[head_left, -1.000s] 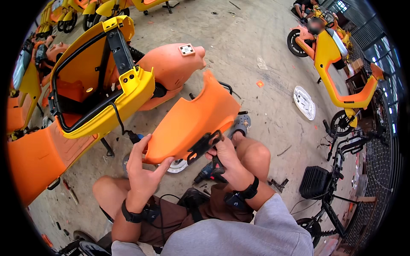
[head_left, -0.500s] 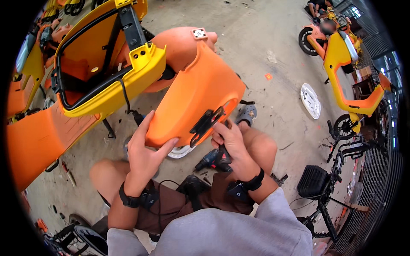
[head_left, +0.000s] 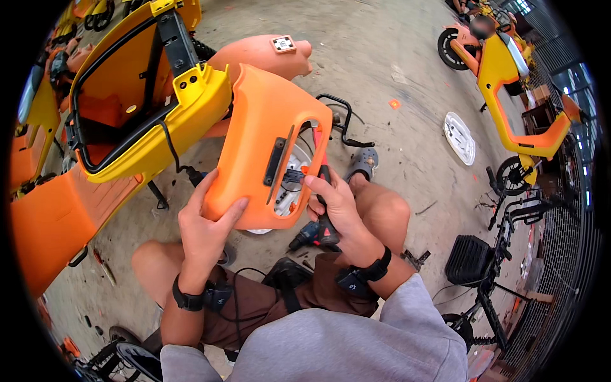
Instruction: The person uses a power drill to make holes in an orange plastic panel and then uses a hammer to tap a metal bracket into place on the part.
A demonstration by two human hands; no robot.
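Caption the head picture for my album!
Left hand grips an orange panel, right hand holds a red-and-black tool, near a yellow scooter body.

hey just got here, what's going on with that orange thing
A person's left hand grips the near left corner of an orange panel above their bent knees. The right hand, at the panel's right side beside its long opening, holds a red-and-black tool. A drill lies between the legs, and a yellow scooter body stands ahead to the left.
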